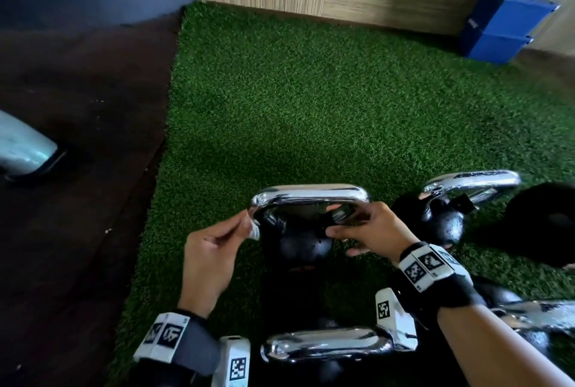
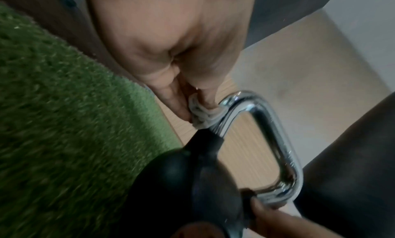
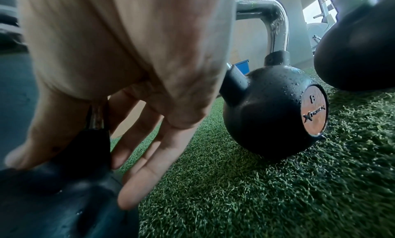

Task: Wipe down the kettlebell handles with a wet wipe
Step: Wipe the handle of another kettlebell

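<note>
A black kettlebell (image 1: 295, 246) with a chrome handle (image 1: 311, 195) stands on the green turf, near centre in the head view. My left hand (image 1: 245, 225) pinches a crumpled white wet wipe (image 1: 252, 229) against the handle's left leg. The left wrist view shows the wipe (image 2: 203, 115) bunched between thumb and fingers, just above the black horn, touching the chrome handle (image 2: 278, 140). My right hand (image 1: 339, 225) holds the handle's right leg at its base. In the right wrist view the thumb (image 3: 42, 140) sits on the horn and the fingers (image 3: 149, 157) lie on its other side.
A wet kettlebell (image 1: 441, 221) lies just right of mine, and its round body (image 3: 273, 110) rests on the turf. Another chrome handle (image 1: 323, 344) sits close under my wrists. A black round weight (image 1: 544, 225) is at far right. Blue boxes (image 1: 504, 26) stand by the wooden wall. Dark flooring (image 1: 77, 106) borders the turf on the left.
</note>
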Action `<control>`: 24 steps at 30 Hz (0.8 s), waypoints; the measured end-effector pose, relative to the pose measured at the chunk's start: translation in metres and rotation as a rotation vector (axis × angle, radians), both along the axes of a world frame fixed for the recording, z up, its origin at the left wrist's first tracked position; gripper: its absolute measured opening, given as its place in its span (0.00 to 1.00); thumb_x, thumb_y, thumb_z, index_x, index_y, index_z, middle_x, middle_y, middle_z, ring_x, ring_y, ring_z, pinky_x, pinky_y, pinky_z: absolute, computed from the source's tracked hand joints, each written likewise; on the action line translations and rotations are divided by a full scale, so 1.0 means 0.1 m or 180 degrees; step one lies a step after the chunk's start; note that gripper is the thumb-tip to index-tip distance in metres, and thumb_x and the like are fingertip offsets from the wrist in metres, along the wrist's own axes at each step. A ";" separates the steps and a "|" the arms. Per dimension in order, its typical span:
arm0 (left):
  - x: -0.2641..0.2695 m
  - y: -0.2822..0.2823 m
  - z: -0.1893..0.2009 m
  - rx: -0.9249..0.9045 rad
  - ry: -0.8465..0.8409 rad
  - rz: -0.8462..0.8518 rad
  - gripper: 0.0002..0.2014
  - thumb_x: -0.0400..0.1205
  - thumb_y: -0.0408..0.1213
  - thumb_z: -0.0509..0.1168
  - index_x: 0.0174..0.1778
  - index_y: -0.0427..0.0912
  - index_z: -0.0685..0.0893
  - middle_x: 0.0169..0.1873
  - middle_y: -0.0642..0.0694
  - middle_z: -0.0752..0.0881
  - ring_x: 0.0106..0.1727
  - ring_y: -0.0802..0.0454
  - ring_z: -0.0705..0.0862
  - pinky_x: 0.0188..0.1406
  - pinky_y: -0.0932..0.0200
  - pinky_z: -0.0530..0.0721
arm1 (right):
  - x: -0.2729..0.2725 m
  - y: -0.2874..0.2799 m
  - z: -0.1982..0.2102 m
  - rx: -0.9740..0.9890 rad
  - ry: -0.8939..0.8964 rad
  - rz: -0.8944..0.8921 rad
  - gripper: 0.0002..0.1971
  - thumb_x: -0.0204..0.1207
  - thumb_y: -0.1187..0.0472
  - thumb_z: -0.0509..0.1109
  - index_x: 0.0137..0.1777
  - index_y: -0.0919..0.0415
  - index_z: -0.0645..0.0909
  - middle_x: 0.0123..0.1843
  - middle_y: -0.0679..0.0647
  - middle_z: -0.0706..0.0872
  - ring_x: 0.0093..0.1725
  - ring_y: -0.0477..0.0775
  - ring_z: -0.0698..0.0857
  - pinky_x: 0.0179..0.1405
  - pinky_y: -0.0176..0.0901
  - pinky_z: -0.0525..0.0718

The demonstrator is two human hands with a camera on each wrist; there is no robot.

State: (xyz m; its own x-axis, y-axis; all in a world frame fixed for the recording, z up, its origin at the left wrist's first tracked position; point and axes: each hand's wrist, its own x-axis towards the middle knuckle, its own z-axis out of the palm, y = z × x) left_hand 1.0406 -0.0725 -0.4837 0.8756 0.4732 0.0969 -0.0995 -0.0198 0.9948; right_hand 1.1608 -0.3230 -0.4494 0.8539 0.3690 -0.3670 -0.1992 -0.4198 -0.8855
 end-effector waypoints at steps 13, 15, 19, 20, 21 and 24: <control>0.03 -0.05 -0.14 0.0324 0.0022 0.0173 0.10 0.71 0.48 0.81 0.46 0.64 0.94 0.42 0.60 0.94 0.48 0.63 0.93 0.51 0.71 0.87 | -0.02 -0.07 -0.01 -0.0301 -0.0093 0.0036 0.22 0.52 0.49 0.90 0.48 0.45 0.91 0.49 0.55 0.94 0.48 0.56 0.93 0.41 0.64 0.93; 0.09 -0.04 -0.11 0.0547 0.0034 0.0250 0.12 0.72 0.48 0.80 0.52 0.57 0.94 0.43 0.61 0.94 0.47 0.65 0.93 0.49 0.73 0.87 | -0.03 -0.14 -0.01 -0.0610 -0.0234 0.0082 0.16 0.54 0.56 0.90 0.42 0.51 0.92 0.42 0.57 0.94 0.42 0.61 0.94 0.41 0.64 0.93; 0.40 -0.05 0.02 0.1310 0.0182 0.0417 0.13 0.76 0.46 0.79 0.54 0.46 0.95 0.47 0.53 0.95 0.47 0.75 0.88 0.45 0.83 0.80 | -0.03 -0.26 0.07 -0.1249 -0.0599 0.0622 0.15 0.59 0.59 0.89 0.26 0.40 0.86 0.23 0.43 0.87 0.24 0.37 0.84 0.28 0.36 0.82; 0.50 -0.07 0.07 0.1571 0.0194 0.0368 0.12 0.78 0.46 0.78 0.55 0.45 0.95 0.49 0.53 0.94 0.49 0.73 0.89 0.45 0.83 0.79 | -0.05 -0.24 0.14 -0.1411 -0.0699 0.0911 0.18 0.62 0.59 0.87 0.24 0.36 0.85 0.21 0.38 0.84 0.23 0.32 0.80 0.27 0.28 0.76; 0.61 -0.10 0.13 0.1787 0.0205 0.0303 0.12 0.79 0.46 0.77 0.55 0.46 0.95 0.50 0.52 0.94 0.50 0.69 0.89 0.45 0.82 0.77 | -0.06 -0.20 0.18 -0.1505 -0.0717 0.1138 0.19 0.64 0.60 0.86 0.25 0.33 0.86 0.21 0.35 0.83 0.24 0.29 0.78 0.27 0.24 0.73; 0.86 -0.19 0.26 0.2078 0.0264 0.0051 0.11 0.80 0.47 0.76 0.55 0.48 0.95 0.50 0.52 0.94 0.53 0.61 0.91 0.45 0.84 0.74 | -0.08 -0.06 0.29 -0.1620 -0.0661 0.1616 0.08 0.69 0.62 0.83 0.45 0.49 0.94 0.25 0.30 0.83 0.29 0.21 0.80 0.32 0.16 0.73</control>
